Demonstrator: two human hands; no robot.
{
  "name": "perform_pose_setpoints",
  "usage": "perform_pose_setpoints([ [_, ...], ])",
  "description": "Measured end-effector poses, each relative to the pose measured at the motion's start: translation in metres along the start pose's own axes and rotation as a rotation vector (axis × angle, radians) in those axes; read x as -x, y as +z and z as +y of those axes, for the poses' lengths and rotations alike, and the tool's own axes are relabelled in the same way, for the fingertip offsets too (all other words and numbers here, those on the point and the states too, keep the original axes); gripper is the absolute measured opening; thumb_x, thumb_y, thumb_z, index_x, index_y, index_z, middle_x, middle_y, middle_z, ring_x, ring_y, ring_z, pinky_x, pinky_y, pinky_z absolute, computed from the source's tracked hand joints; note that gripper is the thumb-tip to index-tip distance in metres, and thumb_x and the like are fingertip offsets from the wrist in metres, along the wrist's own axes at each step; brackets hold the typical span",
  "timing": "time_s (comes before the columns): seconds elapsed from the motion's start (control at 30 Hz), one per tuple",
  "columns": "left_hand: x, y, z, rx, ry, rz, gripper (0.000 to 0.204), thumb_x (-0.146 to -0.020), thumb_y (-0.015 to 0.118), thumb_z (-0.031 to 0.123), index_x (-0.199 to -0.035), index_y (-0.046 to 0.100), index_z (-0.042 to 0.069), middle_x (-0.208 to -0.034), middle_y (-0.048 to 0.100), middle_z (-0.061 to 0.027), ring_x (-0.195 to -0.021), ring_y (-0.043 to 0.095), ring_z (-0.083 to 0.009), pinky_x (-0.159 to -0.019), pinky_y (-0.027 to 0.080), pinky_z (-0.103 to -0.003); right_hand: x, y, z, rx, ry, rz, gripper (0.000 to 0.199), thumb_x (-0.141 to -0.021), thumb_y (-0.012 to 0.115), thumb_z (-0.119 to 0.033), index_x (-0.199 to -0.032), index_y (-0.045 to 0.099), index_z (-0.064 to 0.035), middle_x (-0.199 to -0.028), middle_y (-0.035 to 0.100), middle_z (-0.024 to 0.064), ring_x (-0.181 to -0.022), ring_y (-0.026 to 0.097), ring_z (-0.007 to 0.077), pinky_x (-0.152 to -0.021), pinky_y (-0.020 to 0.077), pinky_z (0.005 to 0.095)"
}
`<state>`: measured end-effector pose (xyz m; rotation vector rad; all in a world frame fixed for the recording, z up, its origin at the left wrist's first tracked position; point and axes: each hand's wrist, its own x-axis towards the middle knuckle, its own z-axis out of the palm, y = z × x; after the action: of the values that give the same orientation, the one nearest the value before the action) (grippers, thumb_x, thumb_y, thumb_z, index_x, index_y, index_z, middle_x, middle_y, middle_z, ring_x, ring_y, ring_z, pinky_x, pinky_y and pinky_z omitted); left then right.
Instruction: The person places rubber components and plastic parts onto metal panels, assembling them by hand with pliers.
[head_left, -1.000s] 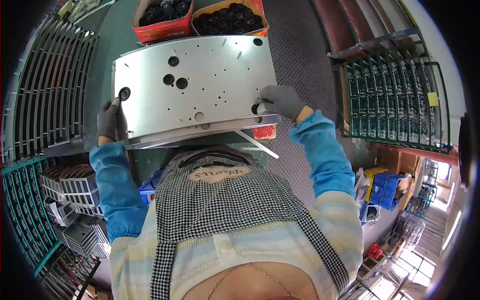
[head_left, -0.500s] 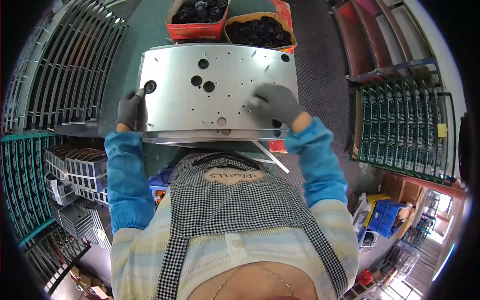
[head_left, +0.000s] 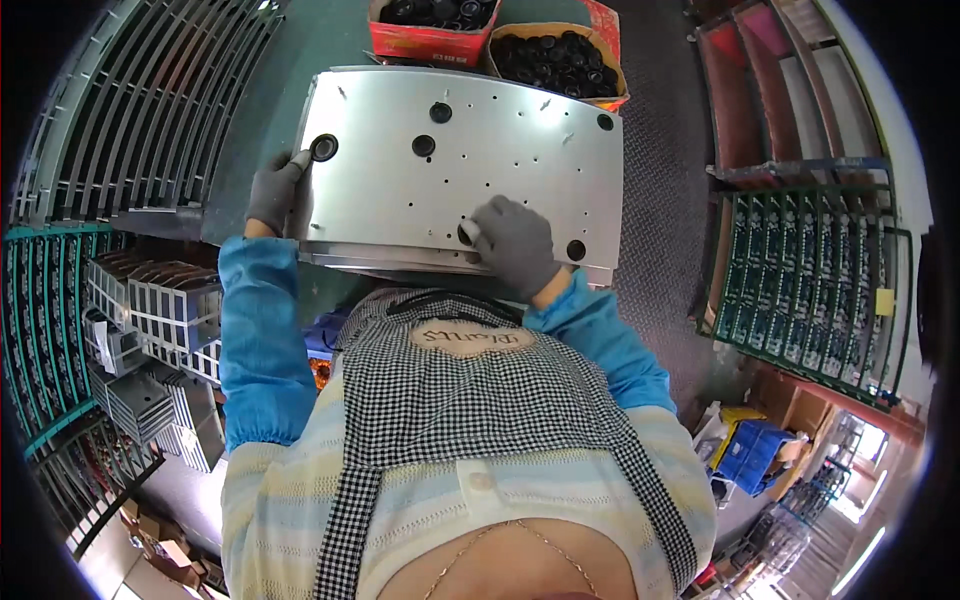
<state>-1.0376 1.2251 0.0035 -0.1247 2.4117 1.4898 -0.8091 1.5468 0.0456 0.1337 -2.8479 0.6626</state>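
Note:
A flat silver metal panel [head_left: 380,200] with several small holes and short studs lies in front of me, stacked on another sheet. My left hand [head_left: 276,190], in a grey glove, grips the panel's left edge, its thumb beside a black ring-shaped grommet [head_left: 323,148]. My right hand [head_left: 514,245], also gloved, is closed at the near edge, thumb and fingers on a black round grommet [head_left: 466,234] at a hole there; the fingers partly hide it. Other black grommets sit on the panel: one toward the back [head_left: 440,112], one in the middle [head_left: 424,146].
Behind the panel stand a red box [head_left: 432,42] and an open carton [head_left: 612,75], both filled with black grommets. Metal racks [head_left: 150,110] rise at the left. A green rack of circuit boards [head_left: 800,280] and brown shelves [head_left: 735,90] stand at the right.
A grommet has gone from the panel's middle, and my right hand has come nearer and left, now pressing a grommet at the near-edge hole. My left hand keeps the left edge. The view has shifted slightly.

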Motion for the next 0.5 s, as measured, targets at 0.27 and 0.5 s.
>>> perform_pose_setpoints([
  [0.27, -0.007, 0.023, 0.005, 0.301, 0.017, -0.055, 0.034, -0.09, 0.073, 0.031, -0.102, 0.07, 0.0, -0.076, 0.057, 0.0011, -0.068, 0.05, -0.0105, -0.059, 0.041, -0.031, 0.011, -0.009, -0.016, 0.051, 0.1, -0.018, 0.012, -0.08, 0.063, -0.017, -0.09, 0.063, -0.009, -0.09, 0.061, 0.0105, -0.083, 0.065, 0.0298, -0.065, 0.054, 0.043],
  [0.5, -0.012, -0.012, -0.018, -0.055, 0.101, -0.052, 0.049, -0.092, 0.067, 0.045, -0.105, 0.069, -0.002, -0.085, 0.063, -0.0038, -0.081, 0.053, -0.0157, -0.075, 0.044, -0.032, 0.006, -0.006, -0.011, 0.034, 0.071, -0.082, 0.016, -0.083, 0.064, -0.021, -0.093, 0.066, -0.0089, -0.095, 0.064, 0.0112, -0.086, 0.068, 0.0301, -0.07, 0.0563, 0.0443],
])
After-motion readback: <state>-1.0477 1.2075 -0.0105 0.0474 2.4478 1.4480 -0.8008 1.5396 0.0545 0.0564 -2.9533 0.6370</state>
